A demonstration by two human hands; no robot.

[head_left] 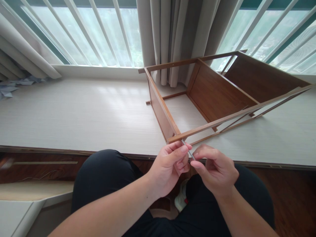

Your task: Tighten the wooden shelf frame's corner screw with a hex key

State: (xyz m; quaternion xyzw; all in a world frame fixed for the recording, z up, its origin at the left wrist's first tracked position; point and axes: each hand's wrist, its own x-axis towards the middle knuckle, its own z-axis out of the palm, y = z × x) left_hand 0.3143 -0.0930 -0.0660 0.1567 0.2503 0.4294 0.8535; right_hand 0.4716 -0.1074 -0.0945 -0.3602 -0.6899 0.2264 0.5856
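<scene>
A brown wooden furniture frame (217, 89) lies on its side on the pale window ledge (81, 115), its near corner right above my hands. My left hand (168, 168) and my right hand (214, 169) meet just below that corner. Both pinch a thin silver metal rod (188, 152), which looks like a small tool or screw. Its upper tip points at the frame's near corner. My legs in dark trousers sit below the hands.
Grey curtains (170, 36) hang behind the frame, and white window bars (93, 29) run across the glass. Crumpled paper (10, 87) lies at the far left of the ledge. A loose wooden strip (44, 162) lies on the dark floor at left.
</scene>
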